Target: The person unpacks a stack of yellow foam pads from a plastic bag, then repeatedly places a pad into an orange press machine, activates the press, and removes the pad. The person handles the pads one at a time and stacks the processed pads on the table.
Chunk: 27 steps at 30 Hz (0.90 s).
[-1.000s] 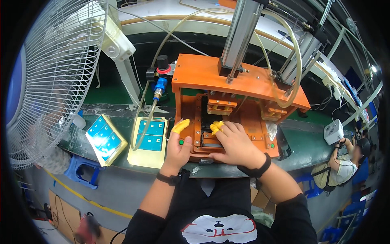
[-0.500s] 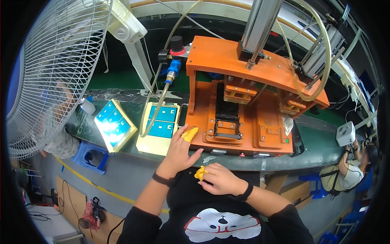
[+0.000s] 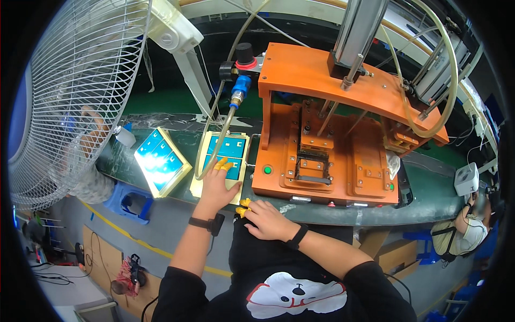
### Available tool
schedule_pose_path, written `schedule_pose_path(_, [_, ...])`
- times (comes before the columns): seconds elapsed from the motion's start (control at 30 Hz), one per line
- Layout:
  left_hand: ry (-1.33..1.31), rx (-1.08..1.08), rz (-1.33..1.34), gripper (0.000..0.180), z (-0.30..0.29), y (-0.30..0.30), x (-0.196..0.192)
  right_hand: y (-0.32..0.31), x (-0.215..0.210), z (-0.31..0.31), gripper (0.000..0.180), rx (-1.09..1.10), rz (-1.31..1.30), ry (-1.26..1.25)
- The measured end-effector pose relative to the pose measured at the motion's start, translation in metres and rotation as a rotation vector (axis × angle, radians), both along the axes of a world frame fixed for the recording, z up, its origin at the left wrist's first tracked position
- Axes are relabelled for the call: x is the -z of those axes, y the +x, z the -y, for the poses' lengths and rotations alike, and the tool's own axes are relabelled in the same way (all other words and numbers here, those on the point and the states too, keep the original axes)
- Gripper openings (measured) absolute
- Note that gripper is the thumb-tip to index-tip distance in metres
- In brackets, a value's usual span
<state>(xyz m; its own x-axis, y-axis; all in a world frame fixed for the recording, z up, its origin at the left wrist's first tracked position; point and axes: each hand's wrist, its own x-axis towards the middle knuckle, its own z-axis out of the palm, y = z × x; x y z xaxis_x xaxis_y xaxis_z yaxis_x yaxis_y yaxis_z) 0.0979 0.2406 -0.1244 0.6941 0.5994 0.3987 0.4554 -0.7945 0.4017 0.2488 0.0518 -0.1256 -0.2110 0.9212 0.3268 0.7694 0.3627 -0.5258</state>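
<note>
- Teal panels on cream sheets: near stack [image 3: 232, 154] lies on the dark green bench [image 3: 332, 213], left of the orange pneumatic press [image 3: 316, 67]. Second stack [image 3: 162, 165] lies just left of it, turned at an angle.
- Left hand [image 3: 213, 190]: fingers extended, yellow finger cots [image 3: 223, 163] at the tips, over the near stack. Contact cannot be told.
- Right hand [image 3: 266, 221]: at the bench's front edge, fingers loosely bent, also wearing yellow cots. Cannot tell whether it grips anything.
- Edges and room: near stack's front lies close to the bench edge; a narrow gap separates its right side from the press base. Neighbouring edges of the two stacks nearly meet. Clear hose [image 3: 214, 149] bends across the near stack. A strip of bench runs along the press front.
- Containers: left fixture [image 3: 287, 173] of the press holds a black rectangular frame [image 3: 314, 180], with the press head [image 3: 316, 142] low over its rear part. Clear plastic bag [image 3: 394, 165] lies beside the right fixture [image 3: 370, 173]; contents unclear. Cardboard box [image 3: 394, 256] sits below bench level, right; contents cannot be made out.
</note>
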Motion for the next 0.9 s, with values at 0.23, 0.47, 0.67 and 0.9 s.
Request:
schedule_pose_path(0.23, [-0.028,-0.081,-0.153,0.074,0.0,0.009,0.018,-0.009,0.011,-0.002,0.05,0.027,0.152,-0.015])
schedule_pose_path(0.47, [-0.175,-0.123,-0.044,0.068,-0.022,0.012,0.01,-0.011,0.014,-0.002,0.053,0.054,0.174,-0.006])
schedule_pose_path(0.67, [-0.188,-0.278,0.008,0.054,-0.096,-0.002,-0.026,-0.01,0.016,-0.001,0.056,0.065,0.173,0.013])
schedule_pose_path(0.9, [-0.085,-0.493,0.302,0.045,-0.182,-0.073,-0.072,-0.012,0.017,-0.003,0.058,0.046,0.157,0.033])
